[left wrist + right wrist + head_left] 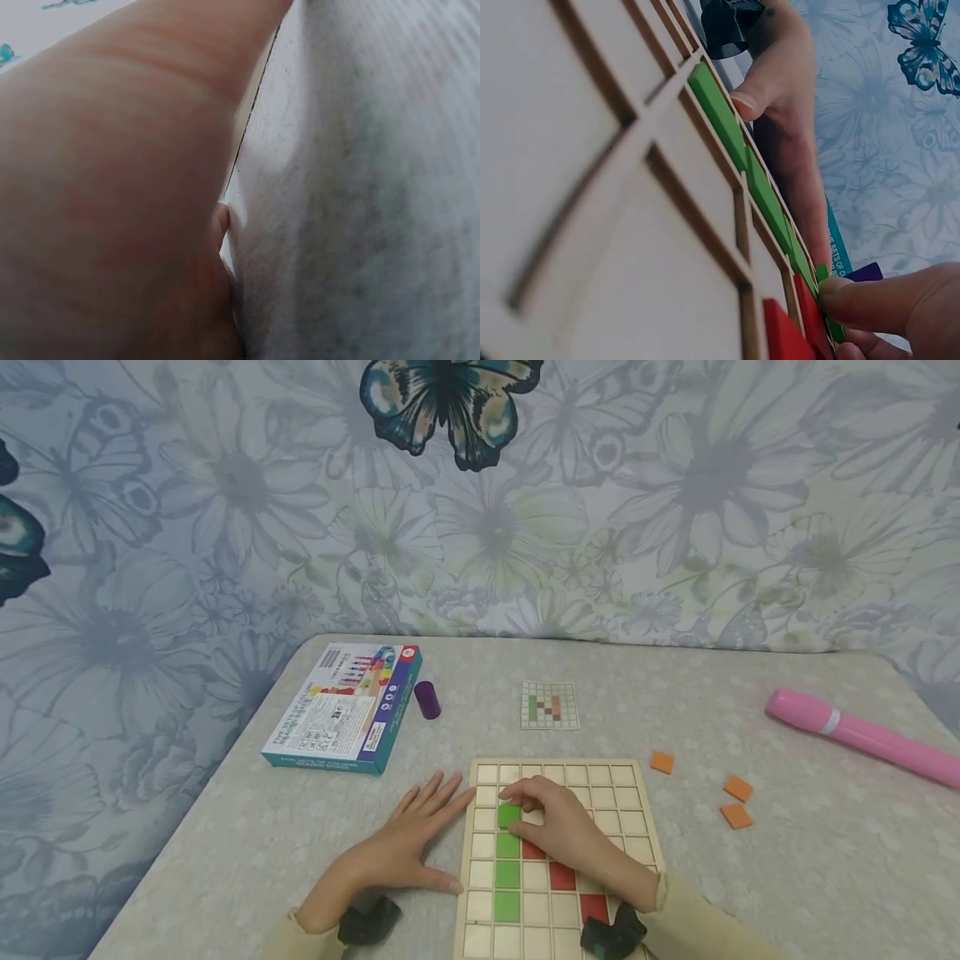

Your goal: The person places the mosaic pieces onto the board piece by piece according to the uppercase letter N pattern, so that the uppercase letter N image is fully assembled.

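The right hand point(558, 822) pinches a green square tile point(509, 816) between thumb and fingers, over the second column of a wooden grid board point(482, 867). In the right wrist view, the thumb covers part of this green tile point(835, 328); whether it is fully seated cannot be told. Below it in that column lie several more green tiles point(507, 874). Red tiles point(562, 877) run diagonally down the board, partly behind the right hand. With fingers spread, the left hand point(408, 843) rests at the board's left edge, its thumb point(751, 99) by the rim.
Orange tiles point(737, 816) lie right of the board. Behind it is a small printed grid card point(550, 705). A flat box point(341, 708) and a purple cylinder point(427, 700) stand back left. A pink wand-shaped object point(862, 735) lies at right. A patterned wall point(495, 552) borders the table.
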### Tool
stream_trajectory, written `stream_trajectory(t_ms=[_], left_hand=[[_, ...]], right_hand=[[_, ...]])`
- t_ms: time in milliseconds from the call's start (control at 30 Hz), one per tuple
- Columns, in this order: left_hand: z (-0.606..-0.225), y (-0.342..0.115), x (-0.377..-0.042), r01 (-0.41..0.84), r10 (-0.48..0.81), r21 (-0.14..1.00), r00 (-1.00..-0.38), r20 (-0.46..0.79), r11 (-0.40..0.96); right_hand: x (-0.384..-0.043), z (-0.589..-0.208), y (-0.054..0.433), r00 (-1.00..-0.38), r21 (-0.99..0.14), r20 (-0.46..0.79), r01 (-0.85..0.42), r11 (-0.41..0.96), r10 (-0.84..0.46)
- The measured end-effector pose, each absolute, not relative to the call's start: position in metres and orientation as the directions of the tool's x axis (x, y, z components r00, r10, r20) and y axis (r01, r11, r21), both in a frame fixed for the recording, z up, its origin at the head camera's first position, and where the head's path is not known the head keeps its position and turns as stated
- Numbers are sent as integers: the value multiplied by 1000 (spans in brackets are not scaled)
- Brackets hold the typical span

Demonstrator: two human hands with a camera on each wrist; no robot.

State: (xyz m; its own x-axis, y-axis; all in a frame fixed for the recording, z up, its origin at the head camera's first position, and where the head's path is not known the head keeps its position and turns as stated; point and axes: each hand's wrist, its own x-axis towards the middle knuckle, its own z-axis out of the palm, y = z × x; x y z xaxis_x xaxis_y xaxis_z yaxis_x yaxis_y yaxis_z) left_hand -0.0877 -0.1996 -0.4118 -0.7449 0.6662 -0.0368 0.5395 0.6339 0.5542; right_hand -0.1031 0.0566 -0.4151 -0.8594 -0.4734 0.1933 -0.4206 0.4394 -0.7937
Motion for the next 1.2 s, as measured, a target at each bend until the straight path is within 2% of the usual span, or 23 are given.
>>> stream_trajectory(t_ms=[433,700,833,1033,1200], left_hand=[[-415,-200,-87,547,671,549,-741,-33,632],[-415,-199,-90,523,644,538,-764,-49,662],[-416,-201,-89,518,645,545,-763,-55,659],[-416,-202,-89,526,650,532,-757,-61,663],[-415,-199,-90,517,647,532,-759,-77,671]], right_hand=[[-99,-413,57,-876,-803,168,-387,454,-452],[-108,-385,71,-843,-780,99,-396,484,-529],[-109,-367,99,-850,-761,113,-407,505,-514],[-101,-360,172,-888,-687,206,-431,586,-411],[-94,-366,236,-933,-630,198,-355,690,-300]])
